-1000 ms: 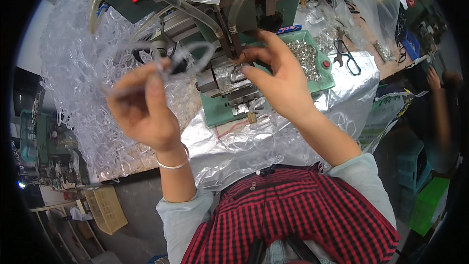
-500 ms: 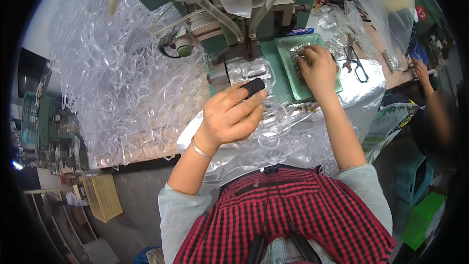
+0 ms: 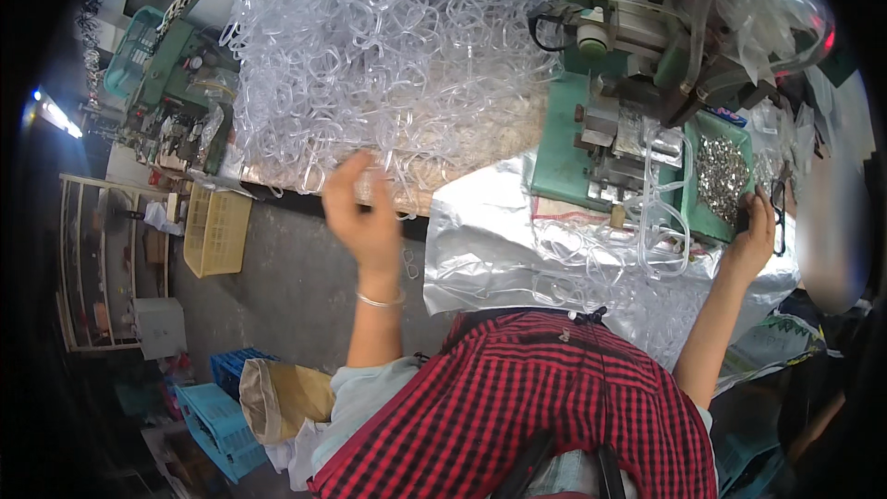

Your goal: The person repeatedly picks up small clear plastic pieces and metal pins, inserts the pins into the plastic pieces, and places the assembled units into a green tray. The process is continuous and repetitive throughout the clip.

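At the tabletop's left half, the heap of clear plastic tube loops (image 3: 370, 65) lay piled deep and tangled, spilling to the near edge. Your left hand (image 3: 365, 212) was at that edge, fingers spread and empty, blurred. My read: the loops were light, springy and slick, and interlocked, so pinch one strand at its bend and lift slowly or neighbours come along. A few loose loops (image 3: 637, 231) sat on the silver foil sheet (image 3: 480, 240) by the green press machine (image 3: 647, 55). Your right hand (image 3: 753, 231) rested on the green tray of small metal parts (image 3: 721, 176); couldn't tell its grip.
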A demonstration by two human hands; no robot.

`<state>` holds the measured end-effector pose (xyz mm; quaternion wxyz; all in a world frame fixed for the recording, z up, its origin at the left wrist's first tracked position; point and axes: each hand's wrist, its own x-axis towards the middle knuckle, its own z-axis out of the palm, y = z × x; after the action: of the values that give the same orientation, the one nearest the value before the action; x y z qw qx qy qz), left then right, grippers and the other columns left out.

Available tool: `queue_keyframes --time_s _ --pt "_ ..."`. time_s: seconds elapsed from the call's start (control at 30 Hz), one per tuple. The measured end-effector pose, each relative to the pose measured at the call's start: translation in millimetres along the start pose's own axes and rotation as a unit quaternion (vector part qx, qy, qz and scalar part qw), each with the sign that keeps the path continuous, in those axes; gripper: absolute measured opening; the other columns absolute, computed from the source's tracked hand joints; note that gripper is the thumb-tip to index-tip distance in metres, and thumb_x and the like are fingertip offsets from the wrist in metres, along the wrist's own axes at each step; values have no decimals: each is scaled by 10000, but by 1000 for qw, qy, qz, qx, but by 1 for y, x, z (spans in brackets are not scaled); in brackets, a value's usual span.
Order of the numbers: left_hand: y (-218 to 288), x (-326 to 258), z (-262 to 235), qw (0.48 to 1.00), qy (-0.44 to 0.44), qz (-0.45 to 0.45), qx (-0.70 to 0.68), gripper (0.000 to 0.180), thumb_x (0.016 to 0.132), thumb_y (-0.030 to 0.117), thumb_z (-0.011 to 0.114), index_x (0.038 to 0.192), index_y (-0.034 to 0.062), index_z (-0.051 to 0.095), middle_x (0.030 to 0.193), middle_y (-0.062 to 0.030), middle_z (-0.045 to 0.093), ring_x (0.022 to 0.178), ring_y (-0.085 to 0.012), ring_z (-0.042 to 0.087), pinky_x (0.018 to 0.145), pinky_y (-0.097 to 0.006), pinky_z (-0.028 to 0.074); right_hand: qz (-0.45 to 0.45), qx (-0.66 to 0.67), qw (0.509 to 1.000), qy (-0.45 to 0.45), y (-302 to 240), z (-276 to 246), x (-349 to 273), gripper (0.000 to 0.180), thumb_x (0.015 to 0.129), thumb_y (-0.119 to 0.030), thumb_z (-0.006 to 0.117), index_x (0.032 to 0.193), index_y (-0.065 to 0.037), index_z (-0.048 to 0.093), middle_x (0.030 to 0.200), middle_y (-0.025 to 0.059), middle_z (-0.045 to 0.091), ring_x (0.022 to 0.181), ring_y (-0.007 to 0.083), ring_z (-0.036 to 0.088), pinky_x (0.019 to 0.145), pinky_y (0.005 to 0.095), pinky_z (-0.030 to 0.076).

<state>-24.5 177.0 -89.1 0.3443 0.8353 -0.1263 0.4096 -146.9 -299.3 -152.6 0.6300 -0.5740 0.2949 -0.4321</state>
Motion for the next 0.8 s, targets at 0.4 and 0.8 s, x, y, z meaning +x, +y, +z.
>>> queue_keyframes --time_s 0.4,0.8 --pt "-2 -19 87 924 -327 54 193 207 721 45 716 927 61 715 927 -150 599 833 -351 620 726 -442 500 -112 -159 976 -96 -8 73 10 202 900 -79 694 1085 -8 733 1021 65 738 928 120 664 862 238 493" --pt "47 12 108 968 -197 -104 -113 83 998 64 497 1043 -5 499 1028 -156 604 903 -233 602 839 -328 478 -118 -47 954 -271 -92 119 -31 362 789 -64 728 1139 -4 655 912 64 721 869 131 669 841 270 503"
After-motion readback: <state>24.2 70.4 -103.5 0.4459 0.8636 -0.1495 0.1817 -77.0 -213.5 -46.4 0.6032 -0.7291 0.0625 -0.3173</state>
